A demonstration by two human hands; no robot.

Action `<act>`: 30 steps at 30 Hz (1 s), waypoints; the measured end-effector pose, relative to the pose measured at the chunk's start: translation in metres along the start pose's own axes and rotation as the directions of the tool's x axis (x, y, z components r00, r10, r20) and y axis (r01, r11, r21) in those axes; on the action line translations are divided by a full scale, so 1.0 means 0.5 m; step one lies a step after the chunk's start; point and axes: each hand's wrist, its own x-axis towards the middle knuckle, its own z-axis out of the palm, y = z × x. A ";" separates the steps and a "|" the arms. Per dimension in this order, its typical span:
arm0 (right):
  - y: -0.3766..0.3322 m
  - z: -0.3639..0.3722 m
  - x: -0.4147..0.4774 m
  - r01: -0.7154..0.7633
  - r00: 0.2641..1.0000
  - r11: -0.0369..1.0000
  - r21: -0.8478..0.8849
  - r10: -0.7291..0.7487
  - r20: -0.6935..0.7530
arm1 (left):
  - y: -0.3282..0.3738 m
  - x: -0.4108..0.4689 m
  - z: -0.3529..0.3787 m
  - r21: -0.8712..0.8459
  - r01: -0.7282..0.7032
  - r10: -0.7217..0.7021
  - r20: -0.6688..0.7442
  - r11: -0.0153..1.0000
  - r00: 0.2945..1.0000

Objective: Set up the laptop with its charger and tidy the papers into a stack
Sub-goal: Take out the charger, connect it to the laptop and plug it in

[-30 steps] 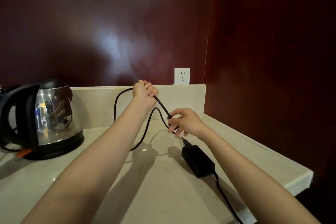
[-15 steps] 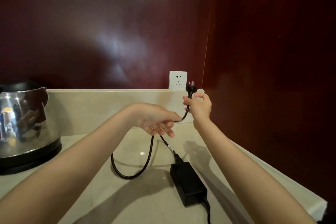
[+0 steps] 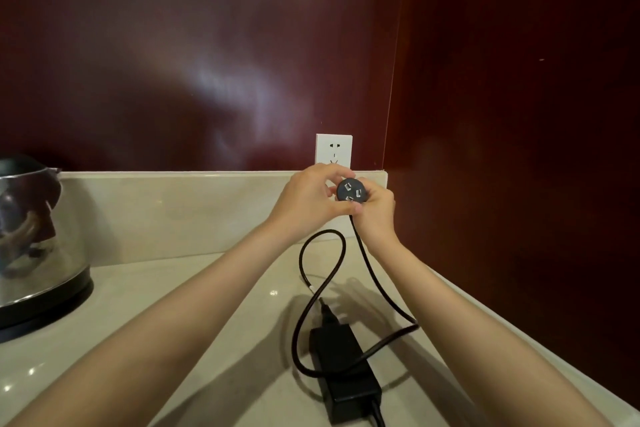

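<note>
A black three-pin plug [image 3: 352, 190] faces me, its prongs toward the camera, just below a white wall socket [image 3: 334, 153]. My right hand [image 3: 375, 213] grips the plug from the right. My left hand [image 3: 308, 201] holds it from the left with thumb and fingers curled round it. The black cable [image 3: 381, 288] drops from the plug, loops on the counter and runs to the black charger brick [image 3: 343, 367]. No laptop or papers are in view.
A steel electric kettle [image 3: 34, 246] on a black base stands at the left of the pale counter [image 3: 173, 305]. A low backsplash runs below dark red wall panels. The counter's right edge falls away beside my right arm.
My left hand let go of the cable and came up to the plug. The plug turned so its prongs face me. Both hands now hold it under the socket.
</note>
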 end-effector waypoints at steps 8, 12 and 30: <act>0.014 -0.045 0.020 -0.045 0.978 0.999 -0.010 0.047 0.201 | -0.006 0.024 0.030 0.108 -0.113 0.115 -0.008 0.988 0.993; 0.007 -0.067 0.051 -0.235 0.906 0.968 -0.089 0.252 0.340 | -0.012 0.043 0.035 0.034 -0.011 0.010 0.044 0.999 0.999; 0.046 -0.042 0.211 -0.015 0.991 0.633 -0.774 0.111 0.072 | -0.081 0.065 0.079 0.370 0.136 -0.372 0.702 0.919 0.607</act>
